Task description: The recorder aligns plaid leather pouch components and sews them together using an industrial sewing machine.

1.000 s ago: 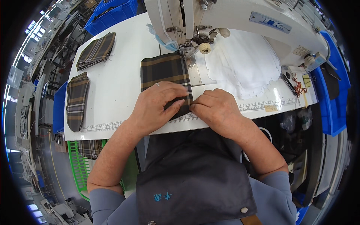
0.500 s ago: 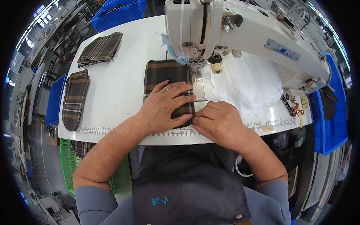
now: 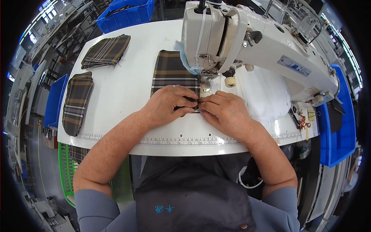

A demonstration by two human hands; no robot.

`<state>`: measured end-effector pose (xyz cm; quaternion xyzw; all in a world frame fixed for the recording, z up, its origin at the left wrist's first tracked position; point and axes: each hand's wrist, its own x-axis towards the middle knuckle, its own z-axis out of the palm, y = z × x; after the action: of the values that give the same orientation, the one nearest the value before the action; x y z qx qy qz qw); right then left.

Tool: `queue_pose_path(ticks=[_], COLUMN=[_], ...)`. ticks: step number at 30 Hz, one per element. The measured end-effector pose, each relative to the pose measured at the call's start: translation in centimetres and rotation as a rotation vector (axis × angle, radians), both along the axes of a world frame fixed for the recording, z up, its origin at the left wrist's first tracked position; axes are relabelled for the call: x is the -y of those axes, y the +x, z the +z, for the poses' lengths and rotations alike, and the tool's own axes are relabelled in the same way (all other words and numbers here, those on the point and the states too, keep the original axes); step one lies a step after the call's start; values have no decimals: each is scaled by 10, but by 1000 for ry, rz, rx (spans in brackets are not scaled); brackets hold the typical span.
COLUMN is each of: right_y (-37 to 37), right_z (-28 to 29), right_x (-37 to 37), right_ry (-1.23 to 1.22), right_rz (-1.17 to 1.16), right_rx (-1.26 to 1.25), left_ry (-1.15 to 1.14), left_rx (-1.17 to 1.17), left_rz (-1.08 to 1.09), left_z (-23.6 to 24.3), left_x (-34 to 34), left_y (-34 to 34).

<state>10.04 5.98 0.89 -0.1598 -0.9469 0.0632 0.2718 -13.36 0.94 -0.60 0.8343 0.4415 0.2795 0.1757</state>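
Note:
A dark plaid fabric piece (image 3: 174,69) lies flat on the white sewing table, its right edge running under the presser foot (image 3: 206,85) of a sewing machine (image 3: 228,34). My left hand (image 3: 168,105), with a ring on one finger, rests over the near end of the fabric. Its fingers are bent and close with the thumb on the cloth near the right corner. Just right of it, my right hand (image 3: 224,112) pinches the near right corner of the fabric between thumb and fingertips. The two hands almost touch. My palms hide part of the near edge.
Two plaid fabric stacks, one at the back (image 3: 106,50) and one nearer (image 3: 77,102), lie on the left. White sheets (image 3: 264,91) sit under the machine arm. A ruler strip (image 3: 174,142) follows the front edge. Blue bins (image 3: 125,15) and a green basket (image 3: 66,170) stand around the table.
The plaid fabric has slid away from me under the presser foot, and both hands have moved forward with it. My left fingers, spread flat before, are now bent in toward the thumb.

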Motion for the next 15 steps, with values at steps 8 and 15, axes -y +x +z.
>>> queue_pose_path(ticks=[8, 15], right_y=[-7, -8], right_z=[-9, -12], right_x=[-15, -14], right_ry=[16, 22], right_rz=[-128, -177], right_rx=[-25, 22], left_ry=[91, 82], left_rx=[18, -48], left_rz=[35, 113], left_z=[-3, 3], left_x=[-30, -40], left_y=[-5, -4])
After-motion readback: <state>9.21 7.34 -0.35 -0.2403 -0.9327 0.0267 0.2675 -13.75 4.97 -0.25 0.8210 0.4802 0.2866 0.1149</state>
